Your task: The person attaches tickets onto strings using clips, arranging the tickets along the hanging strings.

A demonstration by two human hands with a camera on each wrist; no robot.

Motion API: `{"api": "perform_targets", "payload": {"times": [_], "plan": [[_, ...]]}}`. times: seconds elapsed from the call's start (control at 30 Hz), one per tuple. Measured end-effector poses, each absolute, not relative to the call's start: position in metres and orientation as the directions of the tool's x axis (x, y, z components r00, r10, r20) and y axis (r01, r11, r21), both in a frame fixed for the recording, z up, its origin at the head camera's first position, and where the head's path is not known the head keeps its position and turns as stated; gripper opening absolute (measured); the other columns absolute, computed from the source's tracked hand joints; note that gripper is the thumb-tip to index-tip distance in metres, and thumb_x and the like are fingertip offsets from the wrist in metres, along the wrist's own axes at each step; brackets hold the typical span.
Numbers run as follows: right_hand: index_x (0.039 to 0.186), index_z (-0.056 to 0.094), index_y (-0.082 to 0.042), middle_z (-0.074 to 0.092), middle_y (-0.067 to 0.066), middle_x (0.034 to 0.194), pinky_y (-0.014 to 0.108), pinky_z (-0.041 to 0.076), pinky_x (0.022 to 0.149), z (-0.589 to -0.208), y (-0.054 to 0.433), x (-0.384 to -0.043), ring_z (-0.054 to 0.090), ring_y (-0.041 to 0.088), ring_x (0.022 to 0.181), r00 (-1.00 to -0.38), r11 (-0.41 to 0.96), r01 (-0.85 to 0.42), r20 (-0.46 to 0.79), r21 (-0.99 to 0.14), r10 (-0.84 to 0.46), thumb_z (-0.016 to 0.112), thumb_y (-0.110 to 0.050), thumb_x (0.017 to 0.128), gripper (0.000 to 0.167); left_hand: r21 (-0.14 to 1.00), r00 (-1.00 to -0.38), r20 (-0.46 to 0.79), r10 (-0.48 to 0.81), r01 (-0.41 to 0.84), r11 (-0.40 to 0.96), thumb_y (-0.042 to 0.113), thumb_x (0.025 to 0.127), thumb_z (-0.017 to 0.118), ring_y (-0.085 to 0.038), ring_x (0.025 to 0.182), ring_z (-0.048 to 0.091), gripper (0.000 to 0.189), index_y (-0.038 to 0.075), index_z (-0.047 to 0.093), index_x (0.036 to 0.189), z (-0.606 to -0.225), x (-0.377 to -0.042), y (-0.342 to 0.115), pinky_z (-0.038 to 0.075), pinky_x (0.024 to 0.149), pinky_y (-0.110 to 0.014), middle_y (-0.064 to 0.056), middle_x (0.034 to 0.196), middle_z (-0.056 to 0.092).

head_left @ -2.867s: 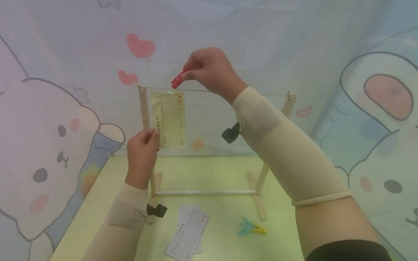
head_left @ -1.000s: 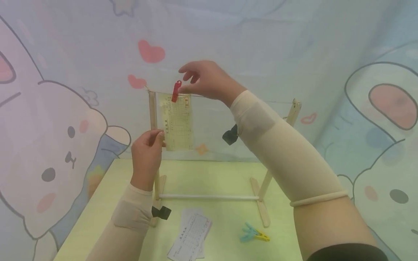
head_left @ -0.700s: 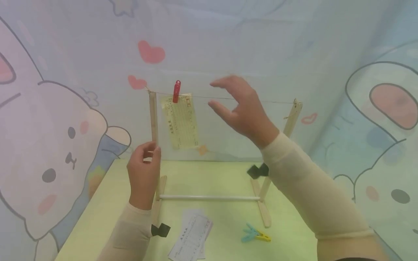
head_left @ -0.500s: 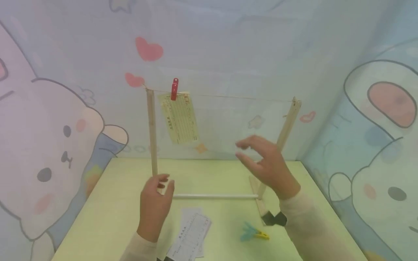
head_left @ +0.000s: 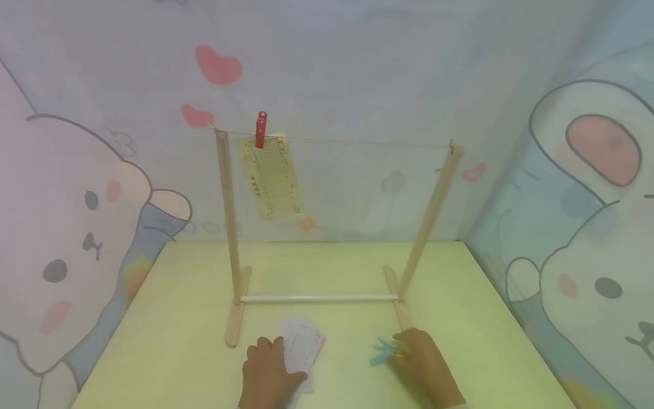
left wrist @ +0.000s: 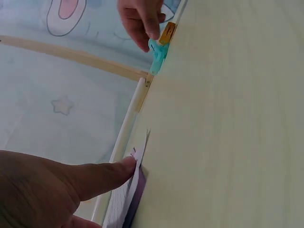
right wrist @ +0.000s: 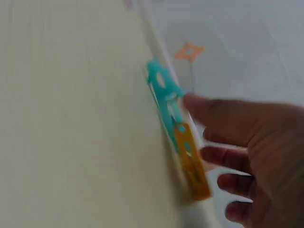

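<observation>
My left hand (head_left: 268,375) is over the white printed paper slips (head_left: 305,346) on the table, fingers at their left and thumb across them. In the left wrist view the thumb (left wrist: 107,175) touches the slips' edge. At the right, my right hand (head_left: 424,360) reaches to the blue and yellow clothespins (head_left: 385,350). The right wrist view has its fingers spread beside the blue clothespin (right wrist: 164,92) and yellow clothespin (right wrist: 192,166), not closed round them. A red clothespin (head_left: 261,129) holds a yellowish printed slip (head_left: 271,179), hanging tilted, on the string (head_left: 352,140).
A wooden frame with a left post (head_left: 229,221) and a right post (head_left: 429,221) carries the string. A white bar (head_left: 317,298) joins its feet low over the table (head_left: 179,318). Behind stands a cartoon-printed backdrop (head_left: 347,74).
My right hand has let go of the red clothespin, now on the string with the yellowish slip. My left hand has released that slip. Both hands have come down to the table.
</observation>
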State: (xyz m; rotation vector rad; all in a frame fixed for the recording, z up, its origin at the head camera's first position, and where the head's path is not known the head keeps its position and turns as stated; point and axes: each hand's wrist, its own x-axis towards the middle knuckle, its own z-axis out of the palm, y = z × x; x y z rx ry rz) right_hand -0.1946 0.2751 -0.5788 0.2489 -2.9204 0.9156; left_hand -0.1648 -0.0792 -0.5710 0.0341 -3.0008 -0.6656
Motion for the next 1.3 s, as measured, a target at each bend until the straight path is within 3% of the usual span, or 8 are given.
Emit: {"api": "perform_targets", "payload": {"times": [0.17,0.37,0.5,0.73,0.9,1.07,1.17,1.3], "plan": [[0.12,0.073,-0.024,0.063,-0.019,0.111,0.039,0.051,0.096,-0.595,0.273,-0.183,0.055,0.006,0.105,-0.991,0.802,-0.133,0.091,-0.582,-0.099,0.088,-0.041,0.08,0.046,0.449,-0.997,0.058,-0.054,-0.022,0.893,0.052,0.065,0.093,-0.026,0.081,0.045,0.082,0.0,0.064,0.122,-0.578,-0.165,-0.087,0.044,0.066,-0.042,-0.009,0.093,0.051],[0.114,0.075,-0.02,0.067,-0.015,0.103,0.041,0.055,0.095,-0.59,0.262,-0.187,0.064,0.01,0.102,-0.99,0.763,-0.121,0.129,-0.635,-0.05,0.085,-0.02,0.086,0.03,0.535,-0.995,0.038,-0.09,-0.055,0.843,0.043,0.067,0.094,-0.023,0.077,0.048,0.069,0.002,0.064,0.114,-0.583,-0.167,-0.095,0.045,0.065,-0.04,-0.006,0.089,0.054],[0.113,0.075,-0.02,0.068,-0.013,0.103,0.041,0.056,0.095,-0.589,0.26,-0.19,0.066,0.011,0.102,-0.994,0.742,-0.083,0.108,-0.665,-0.015,0.084,-0.019,0.087,0.028,0.518,-0.991,0.042,-0.129,-0.088,0.851,0.045,0.064,0.096,-0.026,0.079,0.048,0.08,-0.002,0.062,0.12,-0.579,-0.167,-0.097,0.045,0.063,-0.041,-0.01,0.092,0.052],[0.105,0.076,-0.023,0.064,-0.014,0.095,0.04,0.055,0.091,-0.589,0.255,-0.189,0.061,0.007,0.093,-0.995,0.751,-0.064,0.098,-0.657,0.001,0.084,-0.023,0.087,0.02,0.474,-0.988,0.029,-0.153,-0.122,0.872,0.049,0.062,0.095,-0.028,0.076,0.049,0.069,0.003,0.06,0.1,-0.568,-0.164,-0.1,0.044,0.062,-0.048,-0.007,0.083,0.051],[0.103,0.074,-0.023,0.066,-0.012,0.097,0.044,0.054,0.093,-0.589,0.256,-0.187,0.063,0.01,0.097,-0.995,0.73,-0.04,0.091,-0.682,0.031,0.085,-0.021,0.086,0.02,0.477,-0.99,0.044,-0.135,-0.098,0.874,0.044,0.068,0.093,-0.026,0.077,0.049,0.061,0.006,0.062,0.104,-0.57,-0.165,-0.102,0.042,0.065,-0.047,-0.005,0.084,0.052],[0.107,0.073,-0.023,0.067,-0.01,0.103,0.046,0.054,0.095,-0.594,0.26,-0.187,0.065,0.014,0.102,-0.995,0.69,-0.014,0.08,-0.723,0.063,0.085,-0.025,0.086,0.024,0.453,-0.986,0.128,-0.109,-0.04,0.891,0.03,0.08,0.088,-0.027,0.081,0.053,0.039,0.005,0.07,0.105,-0.573,-0.169,-0.105,0.043,0.066,-0.046,-0.006,0.089,0.059],[0.11,0.071,-0.024,0.067,-0.01,0.103,0.044,0.055,0.091,-0.597,0.262,-0.188,0.064,0.014,0.099,-0.992,0.675,-0.019,0.096,-0.738,0.077,0.084,-0.027,0.087,0.026,0.453,-0.981,0.157,-0.117,-0.034,0.891,0.026,0.086,0.083,-0.025,0.079,0.056,0.027,0.007,0.074,0.103,-0.576,-0.173,-0.106,0.043,0.066,-0.043,-0.005,0.09,0.063],[0.121,0.071,-0.02,0.067,-0.008,0.103,0.037,0.056,0.087,-0.597,0.265,-0.188,0.062,0.013,0.095,-0.987,0.656,-0.069,0.145,-0.752,0.062,0.082,-0.025,0.09,0.033,0.533,-0.979,0.141,-0.145,-0.048,0.845,0.021,0.089,0.081,-0.02,0.074,0.058,0.016,0.008,0.076,0.098,-0.578,-0.178,-0.106,0.047,0.067,-0.044,-0.002,0.085,0.068]]}}
